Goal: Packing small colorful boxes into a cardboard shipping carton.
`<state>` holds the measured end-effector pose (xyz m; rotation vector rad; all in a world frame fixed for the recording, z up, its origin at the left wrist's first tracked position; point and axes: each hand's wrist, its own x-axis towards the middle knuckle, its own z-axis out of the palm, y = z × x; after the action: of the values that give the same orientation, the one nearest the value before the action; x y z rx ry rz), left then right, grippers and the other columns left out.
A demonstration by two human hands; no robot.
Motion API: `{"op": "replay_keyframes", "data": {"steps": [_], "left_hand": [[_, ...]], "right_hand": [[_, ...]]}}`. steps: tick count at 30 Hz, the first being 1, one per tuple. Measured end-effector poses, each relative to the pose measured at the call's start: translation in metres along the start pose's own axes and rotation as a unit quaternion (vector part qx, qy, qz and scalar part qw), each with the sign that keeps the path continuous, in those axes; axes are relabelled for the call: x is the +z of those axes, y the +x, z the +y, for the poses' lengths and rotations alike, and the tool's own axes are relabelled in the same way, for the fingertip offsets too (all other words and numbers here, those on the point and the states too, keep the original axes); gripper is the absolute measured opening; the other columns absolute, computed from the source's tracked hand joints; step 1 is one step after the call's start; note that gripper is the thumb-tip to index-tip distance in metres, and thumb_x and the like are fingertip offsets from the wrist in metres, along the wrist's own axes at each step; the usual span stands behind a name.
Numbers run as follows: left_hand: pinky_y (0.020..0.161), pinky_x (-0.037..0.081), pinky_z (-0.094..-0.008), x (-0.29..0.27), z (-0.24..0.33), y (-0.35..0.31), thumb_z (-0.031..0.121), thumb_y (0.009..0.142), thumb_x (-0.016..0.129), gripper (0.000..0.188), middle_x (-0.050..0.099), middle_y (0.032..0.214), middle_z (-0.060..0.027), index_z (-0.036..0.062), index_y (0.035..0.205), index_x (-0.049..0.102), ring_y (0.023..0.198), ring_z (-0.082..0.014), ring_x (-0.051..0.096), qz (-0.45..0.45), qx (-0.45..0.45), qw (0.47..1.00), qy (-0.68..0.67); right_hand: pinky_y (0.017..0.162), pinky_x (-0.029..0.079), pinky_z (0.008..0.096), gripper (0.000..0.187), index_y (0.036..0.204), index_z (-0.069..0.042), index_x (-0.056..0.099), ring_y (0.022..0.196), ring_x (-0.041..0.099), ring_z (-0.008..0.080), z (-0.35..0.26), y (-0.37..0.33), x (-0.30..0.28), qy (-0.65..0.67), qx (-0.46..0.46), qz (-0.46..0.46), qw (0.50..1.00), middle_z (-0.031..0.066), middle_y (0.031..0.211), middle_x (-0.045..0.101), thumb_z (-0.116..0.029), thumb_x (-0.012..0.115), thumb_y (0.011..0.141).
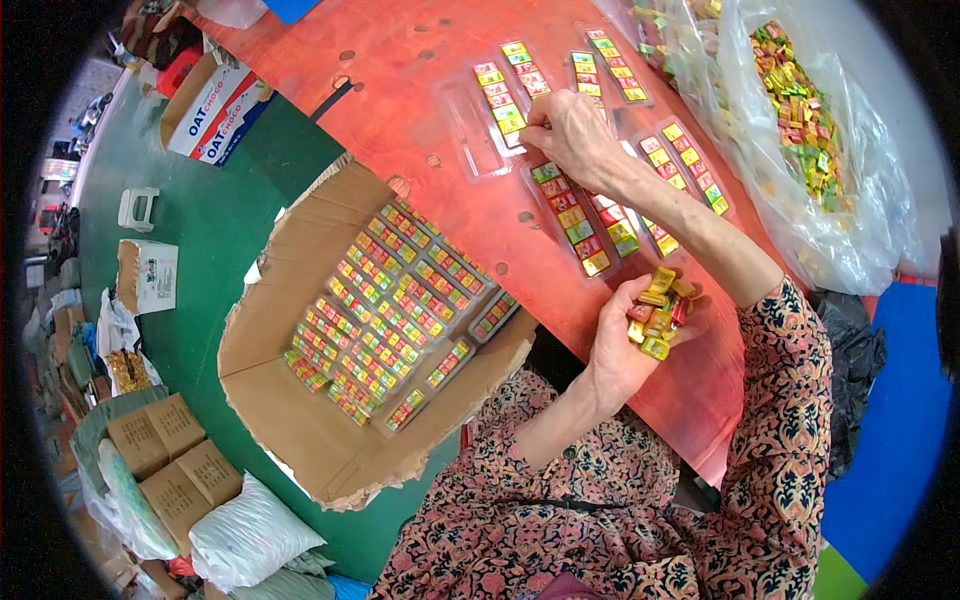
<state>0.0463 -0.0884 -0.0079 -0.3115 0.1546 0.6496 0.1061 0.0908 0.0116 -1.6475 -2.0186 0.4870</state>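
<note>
A heap of small foil-wrapped candies (655, 318), yellow, red and green, lies in my left hand (620, 345), which is cupped palm up over the table's near edge. My right hand (575, 135) reaches across to a clear plastic tray (465, 125) at the far left of the group. Its fingers are pinched together beside a filled row (499, 100); whatever they hold is hidden. The tray's leftmost slots hold no candies. Nearer to me, another tray (570, 218) has rows of candies, partly covered by my right wrist. More filled trays (688, 165) lie to the right.
The red table (400, 110) has worn spots. Left of it stands a big open carton (270, 370) with many filled trays. A clear plastic bag (880, 200) of loose candies sits at the right. Cartons (190, 460) and a white sack (255, 535) are on the green floor (230, 350).
</note>
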Motion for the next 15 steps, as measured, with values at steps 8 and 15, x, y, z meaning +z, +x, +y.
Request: {"op": "replay_keyframes", "data": {"steps": [8,15], "left_hand": [[0.089,0.039,-0.0535,-0.001,-0.001,0.001,0.026,0.088,0.04,0.033,0.058,0.107,-0.0134,0.0062,0.11,0.053,0.104,-0.0302,0.053,-0.005,0.003,1.0,0.003],[0.088,0.042,-0.0461,-0.003,-0.002,0.001,0.029,0.087,0.041,0.034,0.06,0.103,-0.0107,0.0046,0.108,0.054,0.101,-0.0258,0.055,-0.009,-0.008,1.0,0.007]], "right_hand": [[0.058,0.047,0.0348,0.013,0.077,0.003,0.062,0.061,0.061,0.0274,0.003,-0.001,0.003,0.001,-0.088,0.028,0.996,0.0184,0.066,0.061,-0.009,0.059,0.074],[0.059,0.046,0.0331,0.015,0.076,0.003,0.062,0.063,0.061,0.0254,0.017,0.006,-0.011,0.039,-0.04,-0.014,0.998,0.0166,0.068,0.061,-0.01,0.06,0.072]]}}
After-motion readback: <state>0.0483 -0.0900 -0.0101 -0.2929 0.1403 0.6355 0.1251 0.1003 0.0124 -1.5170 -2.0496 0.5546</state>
